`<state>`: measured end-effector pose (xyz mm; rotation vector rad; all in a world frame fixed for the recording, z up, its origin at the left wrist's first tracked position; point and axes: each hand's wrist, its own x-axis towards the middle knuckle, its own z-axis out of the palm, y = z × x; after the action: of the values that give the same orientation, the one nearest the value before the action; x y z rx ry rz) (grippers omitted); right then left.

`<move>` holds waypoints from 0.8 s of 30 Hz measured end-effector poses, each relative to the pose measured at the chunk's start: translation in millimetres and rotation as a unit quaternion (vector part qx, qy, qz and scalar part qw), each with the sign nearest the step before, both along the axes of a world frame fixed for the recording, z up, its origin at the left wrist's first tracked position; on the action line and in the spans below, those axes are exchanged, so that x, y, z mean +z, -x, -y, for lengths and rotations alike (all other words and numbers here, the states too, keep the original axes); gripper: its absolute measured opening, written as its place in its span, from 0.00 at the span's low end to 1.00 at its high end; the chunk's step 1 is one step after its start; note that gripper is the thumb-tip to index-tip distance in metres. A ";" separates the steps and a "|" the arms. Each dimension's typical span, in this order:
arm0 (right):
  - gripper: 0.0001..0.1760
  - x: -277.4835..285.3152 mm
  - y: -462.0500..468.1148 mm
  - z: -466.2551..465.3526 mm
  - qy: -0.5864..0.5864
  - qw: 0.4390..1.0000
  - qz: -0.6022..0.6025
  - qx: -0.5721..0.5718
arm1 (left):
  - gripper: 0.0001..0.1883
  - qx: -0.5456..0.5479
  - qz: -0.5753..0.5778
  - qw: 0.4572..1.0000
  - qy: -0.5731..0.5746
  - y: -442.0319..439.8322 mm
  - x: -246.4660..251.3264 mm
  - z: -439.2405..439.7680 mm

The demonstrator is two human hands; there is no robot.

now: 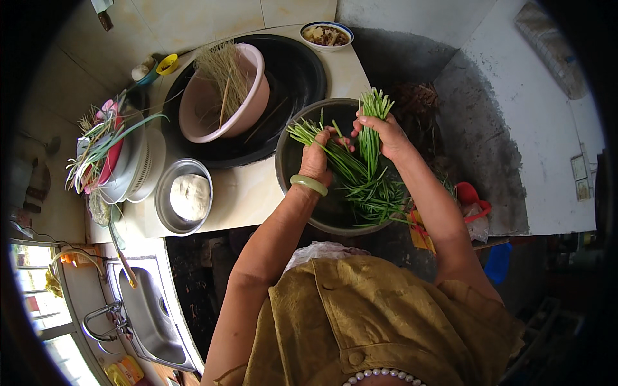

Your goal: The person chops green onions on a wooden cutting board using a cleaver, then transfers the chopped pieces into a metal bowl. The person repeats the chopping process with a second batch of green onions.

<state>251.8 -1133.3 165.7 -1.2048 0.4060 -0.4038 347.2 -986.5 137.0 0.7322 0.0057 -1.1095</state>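
Observation:
Each of my hands grips a bunch of green garlic chives by the pale cut ends. My left hand (316, 157), with a jade-coloured bangle at the wrist, holds the left bunch (304, 132), whose stems slant down to the right. In my right hand (384, 132) the other bunch (375, 103) stands more upright, cut ends upward. The leaves of both meet in a tangle (376, 198) over a wide, dark metal basin (314, 223). A loose stem pokes out near my left fingers. Leaf tips reach the basin's right rim.
Left of the basin, a pink plastic basin (193, 116) with dry straw-like strands tilts inside a large black wok (299, 62). Dough (189, 197) fills a steel bowl (163, 212). A bowl of food (327, 36) stands at the back. Stacked colanders (140, 166) and a sink (149, 309) lie left.

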 end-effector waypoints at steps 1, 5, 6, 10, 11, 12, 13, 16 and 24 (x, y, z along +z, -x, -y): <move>0.11 -0.9 -1.3 2.4 0.008 1.000 -0.005 0.001 | 0.11 0.005 -0.006 1.000 0.004 0.3 0.8 0.0; 0.10 13.5 -3.9 7.3 0.074 0.997 -0.027 -0.011 | 0.10 -0.003 0.050 0.998 -0.035 -9.4 -26.9 4.4; 0.10 18.8 -2.1 12.5 0.105 0.994 -0.018 -0.013 | 0.11 -0.006 0.059 0.997 -0.050 -12.3 -40.4 9.1; 0.09 58.7 -1.4 25.6 0.168 0.984 0.030 -0.045 | 0.13 0.032 0.123 0.955 -0.269 -7.9 -76.8 31.7; 0.08 71.4 -3.3 27.5 0.164 0.984 0.051 -0.054 | 0.13 0.026 0.153 0.945 -0.289 -9.7 -96.9 36.2; 0.08 87.8 -7.5 26.3 0.167 0.983 0.063 -0.052 | 0.13 0.025 0.183 0.933 -0.308 -13.9 -125.8 41.2; 0.08 104.3 -12.2 24.8 0.169 0.981 0.076 -0.050 | 0.13 0.024 0.212 0.920 -0.328 -18.3 -151.1 43.4; 0.09 145.2 -15.7 28.9 0.171 0.977 0.127 -0.027 | 0.25 -0.042 0.282 0.863 -0.417 -18.3 -165.8 47.3; 0.10 196.7 -23.2 40.6 0.045 0.964 0.256 0.056 | 0.34 -0.100 0.273 0.857 -0.426 -38.7 -127.8 22.0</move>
<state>275.1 -1173.9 362.5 -1.1544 -0.1266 -0.6195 385.9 -1008.4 9.2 1.8714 -0.0657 -1.0391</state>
